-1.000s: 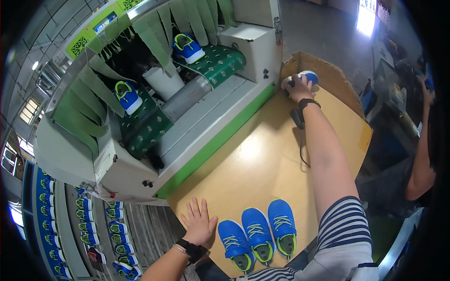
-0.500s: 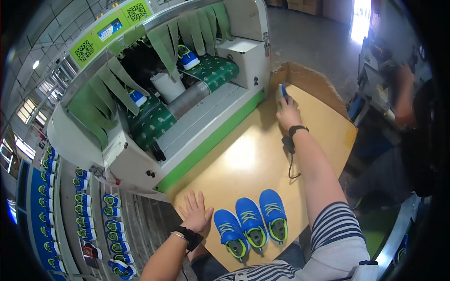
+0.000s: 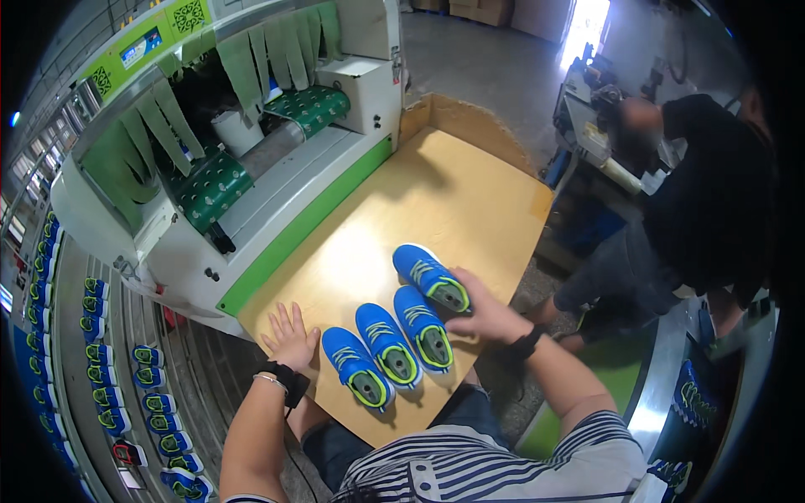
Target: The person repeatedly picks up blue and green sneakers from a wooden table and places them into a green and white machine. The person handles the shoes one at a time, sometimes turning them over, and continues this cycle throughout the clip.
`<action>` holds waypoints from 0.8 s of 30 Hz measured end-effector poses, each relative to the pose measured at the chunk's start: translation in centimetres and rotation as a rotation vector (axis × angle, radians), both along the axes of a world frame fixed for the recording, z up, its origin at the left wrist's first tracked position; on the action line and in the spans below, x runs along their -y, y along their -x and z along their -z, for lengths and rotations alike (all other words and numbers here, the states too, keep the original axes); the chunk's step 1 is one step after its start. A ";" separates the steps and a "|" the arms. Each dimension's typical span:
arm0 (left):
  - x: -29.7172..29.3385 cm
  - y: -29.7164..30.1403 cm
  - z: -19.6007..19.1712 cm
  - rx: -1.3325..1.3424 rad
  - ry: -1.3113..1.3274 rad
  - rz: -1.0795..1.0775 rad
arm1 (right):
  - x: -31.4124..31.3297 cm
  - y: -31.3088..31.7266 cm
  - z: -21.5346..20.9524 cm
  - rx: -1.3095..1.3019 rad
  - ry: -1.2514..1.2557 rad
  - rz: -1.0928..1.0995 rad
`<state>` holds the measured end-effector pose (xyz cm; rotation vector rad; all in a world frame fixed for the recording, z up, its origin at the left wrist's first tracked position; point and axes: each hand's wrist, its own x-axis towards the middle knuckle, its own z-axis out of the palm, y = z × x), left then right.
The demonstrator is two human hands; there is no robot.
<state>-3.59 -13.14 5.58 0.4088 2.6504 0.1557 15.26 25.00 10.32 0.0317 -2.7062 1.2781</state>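
Note:
Three blue sneakers with lime-green collars stand side by side near the front of the wooden table [image 3: 369,226]: a left shoe [image 3: 348,356], a middle shoe [image 3: 381,331] and a right shoe [image 3: 417,314]. Dark grey forms fill their openings. A fourth blue sneaker [image 3: 419,267] is gripped around its heel by my right hand [image 3: 486,308], just beyond the right shoe. My left hand [image 3: 291,338] lies flat on the table, fingers spread, left of the row, holding nothing.
A machine with a green dotted conveyor belt [image 3: 314,107] and hanging green strips [image 3: 243,75] borders the table's far left. Cardboard [image 3: 470,121] edges the far corner. Racks of shoes [image 3: 105,369] stand at left. Another person [image 3: 704,184] works at right.
My right hand has come back from the table's far corner with a blue sneaker, now beside the row. The left hand still rests flat. The whole view has shifted.

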 end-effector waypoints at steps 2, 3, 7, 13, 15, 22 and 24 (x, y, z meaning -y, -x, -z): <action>0.4 1.3 0.0 0.025 0.046 0.031 | 1.2 0.1 2.3 -0.011 0.114 0.128; 0.4 1.8 -0.4 0.042 0.071 0.046 | 0.9 0.5 3.3 0.003 0.270 0.151; -4.4 -0.1 -5.5 0.017 -0.712 0.051 | -0.1 2.1 1.4 -0.111 0.117 0.286; -13.9 -9.6 -14.8 0.423 -1.569 -0.251 | 8.8 1.6 -10.8 -0.165 0.122 0.229; -14.3 -10.5 -17.9 0.300 -1.780 -0.331 | 11.0 -0.7 -11.3 -0.341 0.065 -0.120; -11.5 2.1 -24.4 -0.484 -1.694 -0.230 | 10.5 -5.0 -0.9 0.038 0.148 0.099; -10.7 9.0 -25.4 -0.834 -1.517 -0.303 | 11.2 -5.3 -0.7 0.016 0.211 0.143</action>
